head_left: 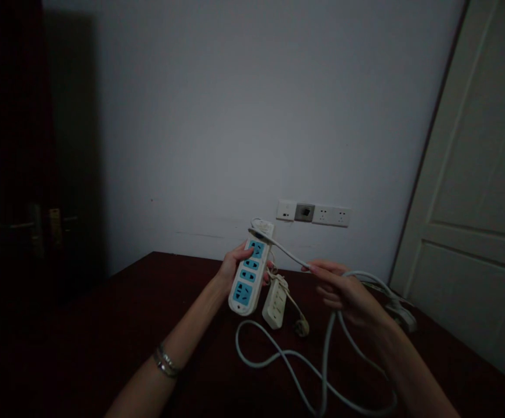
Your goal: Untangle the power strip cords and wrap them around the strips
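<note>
My left hand (pixel 235 264) is closed round a white power strip (pixel 247 276) with blue sockets, held upright above a dark red table (pixel 117 325). My right hand (pixel 343 290) pinches the strip's white cable (pixel 287 251) a short way from the strip's top end. The cable runs on through that hand and falls in loose loops (pixel 287 363) on the table. A second, smaller cream power strip (pixel 275 302) hangs or lies just below the first one, with its plug (pixel 301 327) beside it. A bracelet sits on my left wrist (pixel 165 361).
A row of wall sockets (pixel 314 213) is set in the grey wall behind the table. A pale door (pixel 479 191) stands at the right and a dark door with a handle (pixel 38 226) at the left. Another white object (pixel 403 313) lies behind my right hand.
</note>
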`<control>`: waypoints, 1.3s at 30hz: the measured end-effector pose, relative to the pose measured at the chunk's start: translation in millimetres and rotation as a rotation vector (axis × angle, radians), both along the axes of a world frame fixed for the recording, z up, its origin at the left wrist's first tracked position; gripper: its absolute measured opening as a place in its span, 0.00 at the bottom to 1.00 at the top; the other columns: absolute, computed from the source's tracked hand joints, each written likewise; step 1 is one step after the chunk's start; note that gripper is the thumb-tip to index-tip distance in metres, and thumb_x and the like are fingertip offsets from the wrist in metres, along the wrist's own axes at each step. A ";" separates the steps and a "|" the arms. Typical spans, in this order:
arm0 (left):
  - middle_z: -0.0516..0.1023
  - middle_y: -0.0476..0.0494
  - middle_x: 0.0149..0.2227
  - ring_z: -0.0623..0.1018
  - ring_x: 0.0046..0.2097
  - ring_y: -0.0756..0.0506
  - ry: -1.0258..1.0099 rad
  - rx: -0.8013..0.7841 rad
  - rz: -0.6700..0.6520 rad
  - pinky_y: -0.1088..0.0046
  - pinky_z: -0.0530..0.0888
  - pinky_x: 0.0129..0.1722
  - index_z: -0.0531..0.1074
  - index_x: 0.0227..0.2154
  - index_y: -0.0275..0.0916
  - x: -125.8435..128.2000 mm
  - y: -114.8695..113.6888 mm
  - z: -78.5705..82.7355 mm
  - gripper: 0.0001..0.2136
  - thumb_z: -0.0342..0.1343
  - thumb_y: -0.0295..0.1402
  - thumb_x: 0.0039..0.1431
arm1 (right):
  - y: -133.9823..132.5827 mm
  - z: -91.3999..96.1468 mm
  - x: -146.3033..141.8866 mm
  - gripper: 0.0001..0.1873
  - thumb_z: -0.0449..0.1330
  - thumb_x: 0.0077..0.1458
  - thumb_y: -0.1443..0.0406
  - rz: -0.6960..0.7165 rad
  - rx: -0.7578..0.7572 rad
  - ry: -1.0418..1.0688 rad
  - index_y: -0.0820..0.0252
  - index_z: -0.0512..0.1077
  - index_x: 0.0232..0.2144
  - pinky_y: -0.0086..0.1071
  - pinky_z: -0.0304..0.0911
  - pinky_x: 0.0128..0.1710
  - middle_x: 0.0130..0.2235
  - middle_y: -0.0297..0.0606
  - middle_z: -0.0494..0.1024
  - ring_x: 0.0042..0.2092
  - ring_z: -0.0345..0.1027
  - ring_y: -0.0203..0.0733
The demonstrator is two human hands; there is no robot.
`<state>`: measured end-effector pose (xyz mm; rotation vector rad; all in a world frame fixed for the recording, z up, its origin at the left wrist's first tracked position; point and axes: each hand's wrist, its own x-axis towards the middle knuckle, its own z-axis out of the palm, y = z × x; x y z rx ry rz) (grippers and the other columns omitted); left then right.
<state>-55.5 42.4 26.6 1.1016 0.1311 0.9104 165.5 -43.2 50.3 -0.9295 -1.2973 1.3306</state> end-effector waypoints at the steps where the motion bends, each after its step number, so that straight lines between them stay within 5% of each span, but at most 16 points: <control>1: 0.76 0.35 0.32 0.77 0.26 0.41 -0.013 -0.022 -0.019 0.64 0.74 0.23 0.63 0.39 0.35 2.1 -2.8 -0.3 0.12 0.51 0.35 0.52 | 4.4 -2.5 2.7 0.16 0.66 0.41 0.57 0.002 -0.009 0.005 0.62 0.68 0.28 0.19 0.30 0.13 0.14 0.20 0.47 0.16 0.35 0.22; 12: 0.76 0.37 0.29 0.77 0.25 0.40 -0.058 -0.082 0.141 0.65 0.73 0.22 0.64 0.35 0.35 13.9 -9.9 -5.1 0.11 0.51 0.32 0.48 | 28.5 -16.3 2.7 0.17 0.65 0.41 0.58 0.078 -0.030 -0.133 0.65 0.72 0.30 0.22 0.31 0.14 0.14 0.21 0.50 0.15 0.37 0.23; 20: 0.76 0.35 0.29 0.76 0.24 0.40 -0.025 -0.001 0.001 0.65 0.72 0.20 0.64 0.36 0.34 17.1 -10.2 -13.5 0.14 0.51 0.33 0.44 | 47.7 -23.5 2.8 0.19 0.66 0.37 0.55 -0.177 0.086 -0.041 0.64 0.71 0.27 0.23 0.33 0.14 0.12 0.20 0.49 0.15 0.37 0.24; 29: 0.76 0.37 0.28 0.76 0.23 0.39 -0.001 0.166 -0.111 0.66 0.71 0.19 0.62 0.40 0.34 26.7 -13.9 -20.3 0.18 0.50 0.28 0.42 | 44.9 -30.4 -17.3 0.22 0.67 0.33 0.57 -0.399 0.111 0.071 0.64 0.73 0.33 0.24 0.42 0.14 0.16 0.28 0.64 0.16 0.47 0.26; 39: 0.76 0.39 0.24 0.75 0.19 0.44 0.126 0.231 0.009 0.75 0.69 0.16 0.60 0.44 0.33 26.6 -24.0 -20.3 0.20 0.55 0.37 0.51 | 44.4 -27.5 -14.5 0.16 0.68 0.33 0.60 -0.276 0.112 0.058 0.65 0.74 0.27 0.24 0.48 0.15 0.15 0.29 0.65 0.16 0.51 0.27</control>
